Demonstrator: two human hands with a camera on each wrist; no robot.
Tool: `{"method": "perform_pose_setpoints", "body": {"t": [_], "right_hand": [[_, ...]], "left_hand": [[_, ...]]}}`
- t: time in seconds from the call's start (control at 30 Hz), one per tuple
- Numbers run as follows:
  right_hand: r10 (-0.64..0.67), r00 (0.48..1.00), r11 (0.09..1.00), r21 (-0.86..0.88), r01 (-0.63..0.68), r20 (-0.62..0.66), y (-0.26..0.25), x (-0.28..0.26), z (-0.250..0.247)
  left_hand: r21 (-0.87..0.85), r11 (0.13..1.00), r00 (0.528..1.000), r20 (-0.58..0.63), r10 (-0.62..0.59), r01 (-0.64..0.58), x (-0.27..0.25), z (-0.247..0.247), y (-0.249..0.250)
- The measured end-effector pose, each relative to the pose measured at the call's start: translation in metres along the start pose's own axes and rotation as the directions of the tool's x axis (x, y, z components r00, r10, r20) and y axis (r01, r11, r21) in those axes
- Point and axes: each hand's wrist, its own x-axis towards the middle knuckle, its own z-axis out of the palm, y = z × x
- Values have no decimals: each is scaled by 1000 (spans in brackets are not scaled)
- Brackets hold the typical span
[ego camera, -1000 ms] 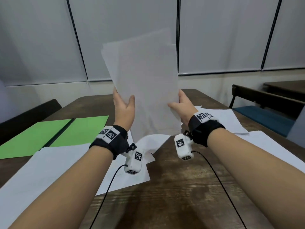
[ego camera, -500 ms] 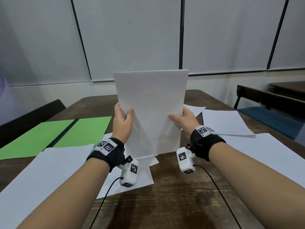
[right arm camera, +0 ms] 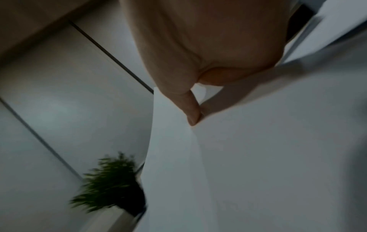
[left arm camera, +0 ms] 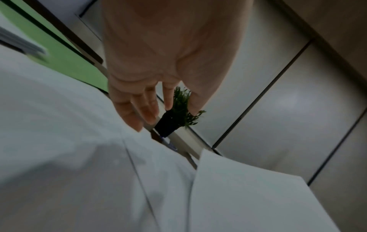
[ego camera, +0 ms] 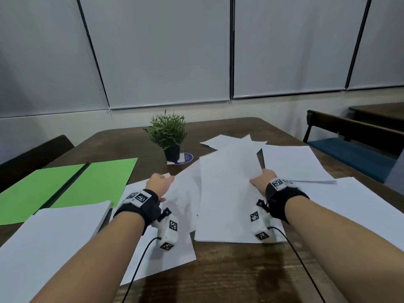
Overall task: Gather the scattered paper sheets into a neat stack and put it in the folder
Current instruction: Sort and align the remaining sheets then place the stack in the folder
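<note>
A stack of white sheets point(ego camera: 227, 193) lies flat on the brown table, over other loose sheets. My right hand point(ego camera: 261, 182) grips its right edge; in the right wrist view the thumb point(right arm camera: 191, 109) lies on top of the paper point(right arm camera: 278, 157) and the fingers are hidden beneath it. My left hand point(ego camera: 160, 182) is left of the stack, and its straight fingers point(left arm camera: 139, 116) touch the edge of a loose sheet point(left arm camera: 69, 157). The green folder point(ego camera: 87, 182) lies open at the left. More sheets lie at the near left point(ego camera: 50, 237) and at the right point(ego camera: 293, 162).
A small potted plant point(ego camera: 168, 132) stands mid-table beyond the papers, by a blue round sticker point(ego camera: 185, 157). A dark chair point(ego camera: 32, 154) is at the left and a blue-seated chair point(ego camera: 349, 147) at the right. Bare table point(ego camera: 240, 276) shows near me.
The stack, held upright between both hands, has come down flat on the table. My left hand has let go and moved left; my right hand still holds the edge.
</note>
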Motion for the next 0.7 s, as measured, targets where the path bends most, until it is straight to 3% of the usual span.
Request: {"method": "perform_pose_setpoints", "body": {"t": [0.1, 0.2, 0.37, 0.4, 0.5, 0.7], "right_hand": [[73, 995, 979, -196, -57, 74, 21, 17, 2], [151, 986, 930, -347, -117, 70, 27, 31, 1], [141, 980, 853, -520, -48, 142, 26, 50, 4], [196, 973, 866, -487, -114, 120, 31, 61, 8], [206, 971, 841, -529, -111, 124, 33, 67, 11], [265, 944, 859, -492, -139, 195, 20, 53, 0]], "left_hand": [[243, 969, 999, -10, -38, 39, 19, 9, -10], [403, 909, 994, -5, -111, 104, 37, 13, -12], [673, 732, 985, 27, -171, 109, 64, 15, -22], [703, 705, 986, 35, -162, 91, 61, 15, -19], [735, 675, 985, 57, -166, 71, 58, 16, -12], [682, 725, 973, 91, -211, 94, 69, 13, -17]]}}
